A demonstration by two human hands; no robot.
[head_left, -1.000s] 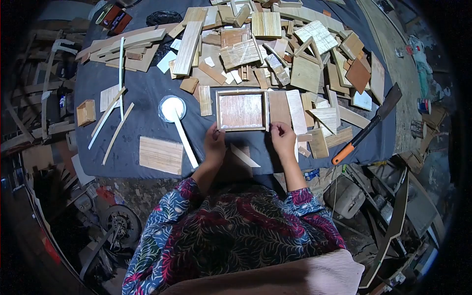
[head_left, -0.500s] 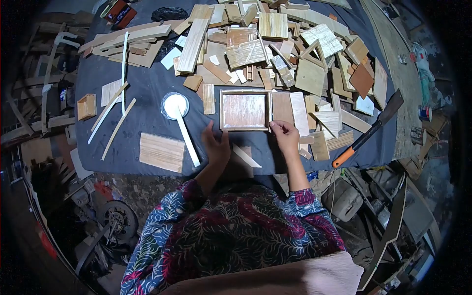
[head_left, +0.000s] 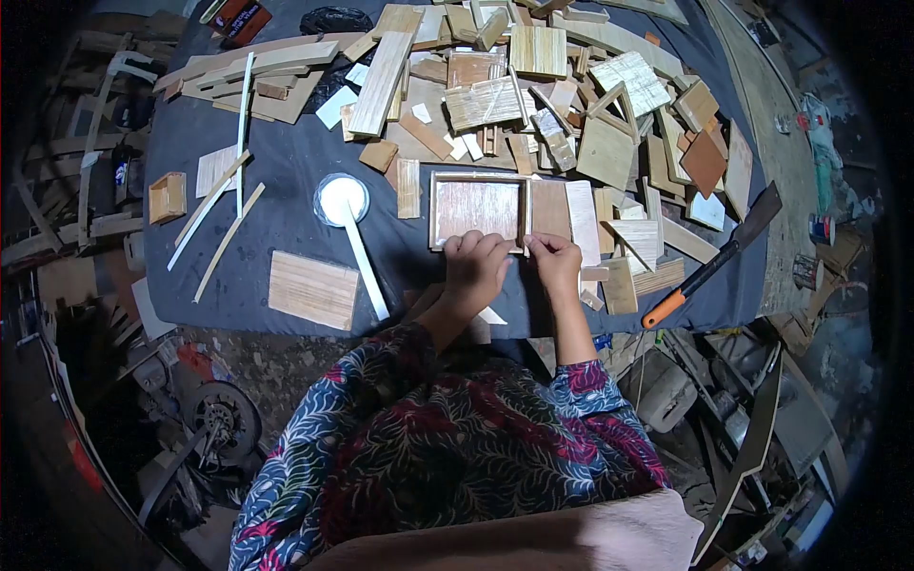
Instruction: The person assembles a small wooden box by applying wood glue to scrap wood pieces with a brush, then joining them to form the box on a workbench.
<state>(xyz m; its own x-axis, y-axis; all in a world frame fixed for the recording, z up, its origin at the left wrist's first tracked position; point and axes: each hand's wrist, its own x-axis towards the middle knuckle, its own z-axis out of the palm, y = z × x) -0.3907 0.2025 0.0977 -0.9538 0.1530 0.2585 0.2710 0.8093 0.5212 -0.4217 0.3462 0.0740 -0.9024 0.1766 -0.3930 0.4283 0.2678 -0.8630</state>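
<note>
A shallow rectangular wooden frame box (head_left: 474,205) lies on the dark cloth in front of me. My left hand (head_left: 478,270) is at its near edge, fingers curled over the front rim near the right corner. My right hand (head_left: 555,262) pinches the box's near right corner, at the end of the right side strip. Right of the box lie a brown board (head_left: 549,209) and a pale board (head_left: 582,214). To the left, a narrow wood block (head_left: 407,188) lies beside it, and a round tub of white glue (head_left: 342,200) holds a white stick (head_left: 367,265).
Wood offcuts (head_left: 476,100) are piled at the back. A saw (head_left: 714,255) with an orange handle lies at right. A flat board (head_left: 313,290), thin strips (head_left: 228,243) and a small open box (head_left: 168,198) lie at left. The dark cloth (head_left: 286,219) covers the table.
My left hand has moved right and up, from beside the box's left corner onto its near edge. My right hand stays at the near right corner.
</note>
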